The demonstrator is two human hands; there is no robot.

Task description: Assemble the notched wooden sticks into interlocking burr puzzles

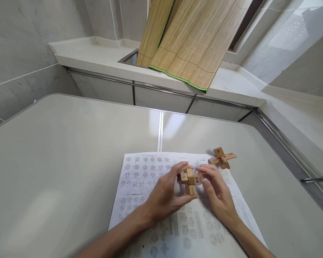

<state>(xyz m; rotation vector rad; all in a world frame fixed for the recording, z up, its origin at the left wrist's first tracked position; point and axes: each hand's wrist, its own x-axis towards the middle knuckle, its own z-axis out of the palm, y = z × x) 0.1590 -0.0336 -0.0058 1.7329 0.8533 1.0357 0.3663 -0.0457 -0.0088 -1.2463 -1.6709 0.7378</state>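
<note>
A wooden interlocking burr puzzle [190, 180] with handwritten numbers on its bar ends is held above the printed sheet. My left hand [165, 190] grips it, thumb under the lower end and fingers over the top. At its right side is my right hand [219, 193], fingers bent and thumb apart; the fingertips touch or nearly touch the bar end marked 2. Beyond my right hand lies a second wooden cross-shaped puzzle [222, 157], also numbered, by the sheet's upper right corner.
The large printed sheet [134, 211], covered with small puzzle drawings, lies under my hands on a pale table [56, 161]. A metal seam [160, 129] runs across the tabletop. Behind stands a white ledge [97, 64] with a bamboo mat [188, 46] hanging over it.
</note>
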